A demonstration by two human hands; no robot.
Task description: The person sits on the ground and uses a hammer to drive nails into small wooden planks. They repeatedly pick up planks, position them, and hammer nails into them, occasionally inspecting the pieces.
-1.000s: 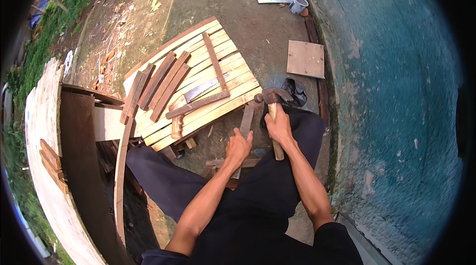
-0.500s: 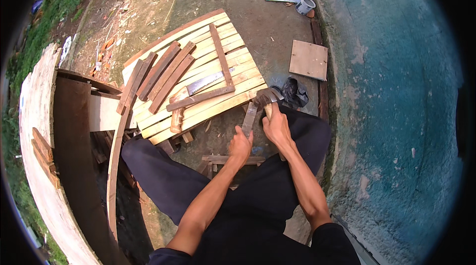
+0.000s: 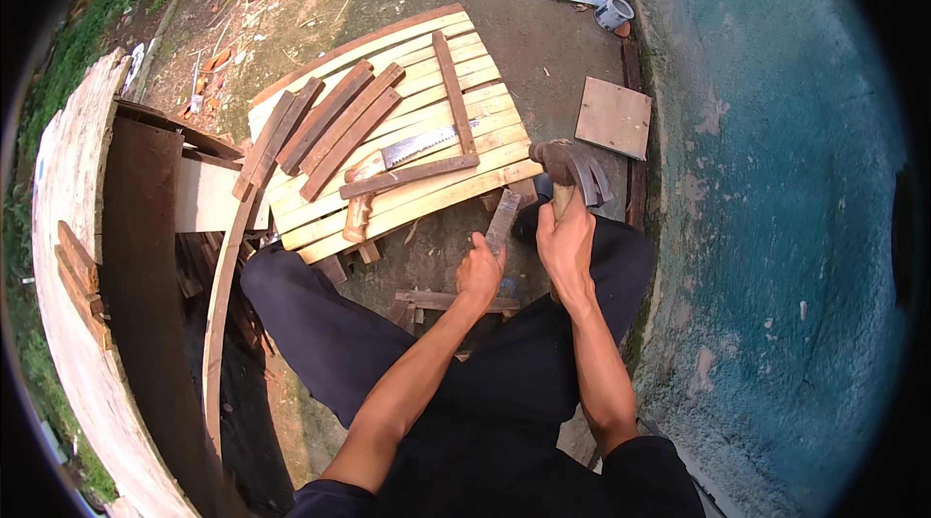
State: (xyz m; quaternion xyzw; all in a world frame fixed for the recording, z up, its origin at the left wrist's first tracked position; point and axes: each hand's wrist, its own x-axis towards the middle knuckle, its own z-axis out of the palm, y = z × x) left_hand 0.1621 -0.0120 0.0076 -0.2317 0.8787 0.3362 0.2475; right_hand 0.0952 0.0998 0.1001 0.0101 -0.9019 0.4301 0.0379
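Observation:
My right hand is wrapped round the wooden handle of a claw hammer, whose dark head is raised beside the table's near right corner. In my left hand is a short flat strip of greyish wood, tilted upward over the gap between my knees. Hammer and strip are apart. In front stands a low slatted wooden table. On it lie a handsaw with a wooden handle, two dark battens meeting in an L over the saw, and several loose dark battens to the left.
At the left stands a large pale-edged board, with a long thin strip leaning near it. A blue wall rises close on my right. Along it are a square plywood piece and a paint can. Wood offcuts lie below my hands.
The hammer has moved up and to the right, away from the wood strip, and its head has turned. My left hand has shifted slightly right with the strip. The view has tilted a little.

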